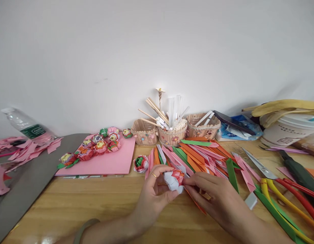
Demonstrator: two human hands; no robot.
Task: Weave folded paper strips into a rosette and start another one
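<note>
A folded paper flower [173, 181], white outside with orange-pink petals, is held above the wooden table. My left hand [155, 193] grips its white side between thumb and fingers, a ring on one finger. The fingertips of my right hand [210, 191] pinch the flower's right edge. Behind my hands lies a pile of folded paper strips [195, 157] in pink, orange, green and white. Just left of the pile sits a finished-looking flower [141, 164] with a green centre.
Several paper flowers [99, 146] rest on pink paper [121, 159] at the left. Three small baskets [144, 133] stand by the wall, the middle one with sticks and tubes. Scissors [270, 174] lie at the right near a white bucket [281, 130]. A bottle [32, 130] leans far left.
</note>
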